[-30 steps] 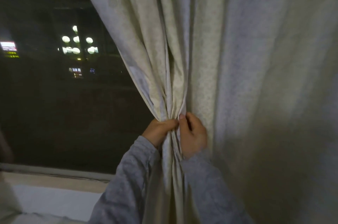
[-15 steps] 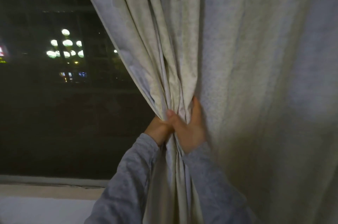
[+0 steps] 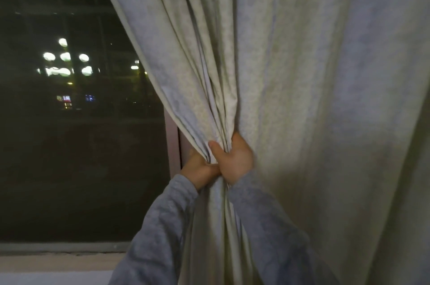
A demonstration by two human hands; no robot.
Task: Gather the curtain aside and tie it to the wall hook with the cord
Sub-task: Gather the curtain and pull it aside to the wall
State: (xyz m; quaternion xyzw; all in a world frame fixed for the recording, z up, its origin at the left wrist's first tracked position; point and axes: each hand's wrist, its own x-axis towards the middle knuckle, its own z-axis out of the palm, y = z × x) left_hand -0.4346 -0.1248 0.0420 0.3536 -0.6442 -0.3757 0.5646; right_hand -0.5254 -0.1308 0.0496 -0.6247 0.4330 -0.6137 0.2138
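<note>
I have both hands clamped on the curtain (image 3: 290, 89): my right hand (image 3: 235, 163) curls round the bunched folds, thumb in front, and my left hand (image 3: 201, 169) grips the same bundle just below, touching it, so the pleats stay pinched. The fabric fans upward from that grip, baring the dark window (image 3: 69, 121); I see neither cord nor hook.

left hand (image 3: 202, 169) fingers: behind curtain (image 3: 290, 98) | curtain top: cropped (bottom too)
</note>
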